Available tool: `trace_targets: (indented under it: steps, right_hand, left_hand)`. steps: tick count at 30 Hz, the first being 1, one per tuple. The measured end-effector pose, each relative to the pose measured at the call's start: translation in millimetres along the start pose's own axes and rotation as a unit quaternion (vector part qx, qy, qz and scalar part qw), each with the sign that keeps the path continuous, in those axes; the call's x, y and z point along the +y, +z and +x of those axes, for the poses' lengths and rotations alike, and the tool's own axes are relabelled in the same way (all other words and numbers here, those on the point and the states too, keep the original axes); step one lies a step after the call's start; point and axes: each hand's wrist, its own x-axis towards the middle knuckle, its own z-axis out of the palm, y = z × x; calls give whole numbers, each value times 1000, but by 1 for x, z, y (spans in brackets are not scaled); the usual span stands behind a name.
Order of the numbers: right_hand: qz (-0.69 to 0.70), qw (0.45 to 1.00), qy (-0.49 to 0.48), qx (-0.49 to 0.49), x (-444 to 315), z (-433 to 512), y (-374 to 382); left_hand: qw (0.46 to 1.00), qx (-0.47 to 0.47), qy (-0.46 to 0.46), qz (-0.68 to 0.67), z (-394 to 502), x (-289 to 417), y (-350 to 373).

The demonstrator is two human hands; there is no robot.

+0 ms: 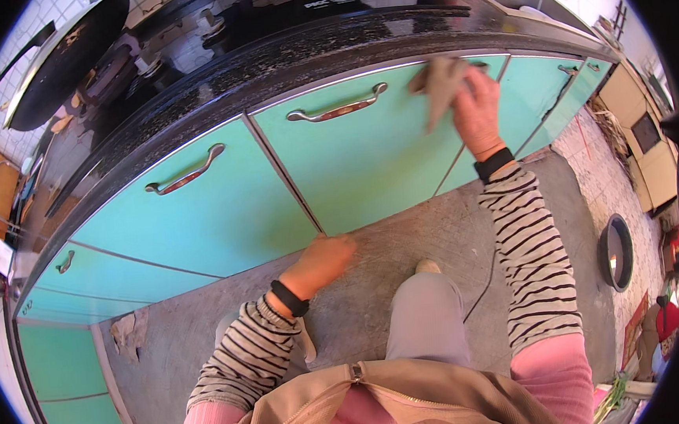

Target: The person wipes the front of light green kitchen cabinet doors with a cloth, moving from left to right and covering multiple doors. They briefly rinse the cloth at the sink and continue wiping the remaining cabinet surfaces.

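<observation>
My right hand is shut on a brownish cloth. It holds the cloth against the upper right part of a turquoise cabinet front, just under the dark countertop edge. Left of the cloth, that front carries a curved metal handle with a reddish-brown inlay. My left hand hovers lower down, near the bottom of the seam between two fronts. Its fingers look curled, somewhat blurred, with nothing visible in them. Another turquoise front with a similar handle lies to the left.
Above runs a speckled black countertop with a gas stove and a tilted wok. A dark basin sits on the floor at right. A thin cable crosses the concrete floor. Crumpled brown material lies at left.
</observation>
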Motion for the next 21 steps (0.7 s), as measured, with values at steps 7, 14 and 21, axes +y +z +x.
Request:
trace_targets:
  steps: [7,14,21]
  right_hand:
    - [48,864,483,132,74,-28,-42]
    - [-124,932,282,189,24,-10,35]
    - [36,879,416,-230,-59,-188,62]
  left_hand:
    - [998,-37,-33,24,-14,-4,-5]
    - [1000,5,-11,12,-6,0,-7]
    - [995,-79,-28,56,1,5,3]
